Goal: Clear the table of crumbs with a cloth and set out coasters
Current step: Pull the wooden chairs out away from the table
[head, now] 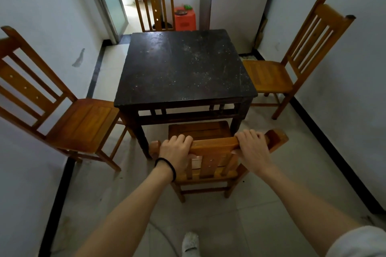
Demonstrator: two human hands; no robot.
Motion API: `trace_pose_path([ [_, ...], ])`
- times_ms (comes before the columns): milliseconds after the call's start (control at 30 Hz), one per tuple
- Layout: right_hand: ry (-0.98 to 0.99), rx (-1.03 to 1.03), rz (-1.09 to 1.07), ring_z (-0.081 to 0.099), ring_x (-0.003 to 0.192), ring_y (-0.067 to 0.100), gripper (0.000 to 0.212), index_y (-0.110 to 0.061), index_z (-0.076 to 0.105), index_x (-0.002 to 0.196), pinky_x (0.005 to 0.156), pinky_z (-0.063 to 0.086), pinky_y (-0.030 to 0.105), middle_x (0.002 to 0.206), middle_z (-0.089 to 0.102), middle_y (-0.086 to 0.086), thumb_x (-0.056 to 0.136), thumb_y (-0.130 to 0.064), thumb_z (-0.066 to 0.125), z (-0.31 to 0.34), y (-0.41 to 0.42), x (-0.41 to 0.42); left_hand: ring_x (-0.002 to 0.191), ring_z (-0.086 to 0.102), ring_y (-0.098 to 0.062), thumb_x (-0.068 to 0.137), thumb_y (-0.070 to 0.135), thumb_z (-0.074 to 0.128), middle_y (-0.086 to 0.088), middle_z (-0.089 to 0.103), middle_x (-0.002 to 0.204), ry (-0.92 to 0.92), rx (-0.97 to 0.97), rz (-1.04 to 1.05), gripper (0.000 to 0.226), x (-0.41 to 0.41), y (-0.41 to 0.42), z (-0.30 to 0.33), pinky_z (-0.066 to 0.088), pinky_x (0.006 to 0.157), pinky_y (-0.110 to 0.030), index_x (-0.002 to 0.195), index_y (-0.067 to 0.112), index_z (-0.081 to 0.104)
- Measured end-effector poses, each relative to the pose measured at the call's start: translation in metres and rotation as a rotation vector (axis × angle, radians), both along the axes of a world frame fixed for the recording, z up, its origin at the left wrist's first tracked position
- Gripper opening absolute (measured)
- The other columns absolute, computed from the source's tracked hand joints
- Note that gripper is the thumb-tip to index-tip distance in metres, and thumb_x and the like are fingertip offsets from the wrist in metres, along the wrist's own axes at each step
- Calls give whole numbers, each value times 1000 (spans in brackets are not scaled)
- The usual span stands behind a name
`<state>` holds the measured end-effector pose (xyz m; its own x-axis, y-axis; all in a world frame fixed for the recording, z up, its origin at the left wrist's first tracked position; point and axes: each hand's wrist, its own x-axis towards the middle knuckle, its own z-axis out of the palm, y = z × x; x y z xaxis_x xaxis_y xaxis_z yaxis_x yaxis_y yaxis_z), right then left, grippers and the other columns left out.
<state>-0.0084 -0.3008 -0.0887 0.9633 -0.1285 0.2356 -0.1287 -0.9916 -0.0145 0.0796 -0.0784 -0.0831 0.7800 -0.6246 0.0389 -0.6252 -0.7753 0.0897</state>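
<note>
A dark square wooden table (pixel 183 69) stands in the middle of the room, its top speckled with pale crumbs, mostly on the right half. A wooden chair (pixel 213 146) is tucked at the table's near side. My left hand (pixel 175 150) grips the left part of this chair's top rail. My right hand (pixel 253 148) grips the right part of the same rail. No cloth and no coasters are in view.
Three more wooden chairs stand around the table: one on the left (pixel 69 121), one on the right (pixel 288 69), one at the far side (pixel 154 4). A red plastic stool (pixel 184 20) sits behind the table by a doorway. Walls run close on both sides.
</note>
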Motion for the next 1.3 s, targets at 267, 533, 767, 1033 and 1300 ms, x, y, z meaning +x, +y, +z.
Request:
trace_pose_path([
  [267,-143,100,-13,53,74,19,30,-21,54,90,73,44,34,81,55,0,69,-29,73,-9,82,43,111,50,-20,85,40,59,0,53,118,47,67,185,38,56,56,12,38,97,-33,116,23,45],
  [533,-14,-77,164,58,79,22,42,-18,53,93,74,46,37,86,57,4,66,-38,77,-1,25,75,103,49,-19,87,38,56,-1,53,110,13,-123,344,30,19,30,-5,32,93,-33,111,21,48],
  [767,17,13,90,55,89,22,33,-17,54,98,85,43,38,93,57,4,74,-33,71,0,23,97,112,44,-21,89,39,51,0,50,117,-33,-55,322,34,51,17,-2,27,99,-38,118,23,45],
  [1033,-117,4,10,53,72,19,37,-18,52,88,70,44,36,79,54,2,63,-28,79,-6,34,140,115,45,-22,88,41,55,-2,50,122,9,-2,257,42,138,12,6,32,102,-37,123,22,42],
  [1300,74,-106,52,51,94,26,39,-12,51,109,87,38,41,102,53,9,82,-37,64,7,-30,189,115,42,-21,88,37,55,-2,47,122,-10,-133,322,40,152,-43,-4,27,102,-37,122,20,42],
])
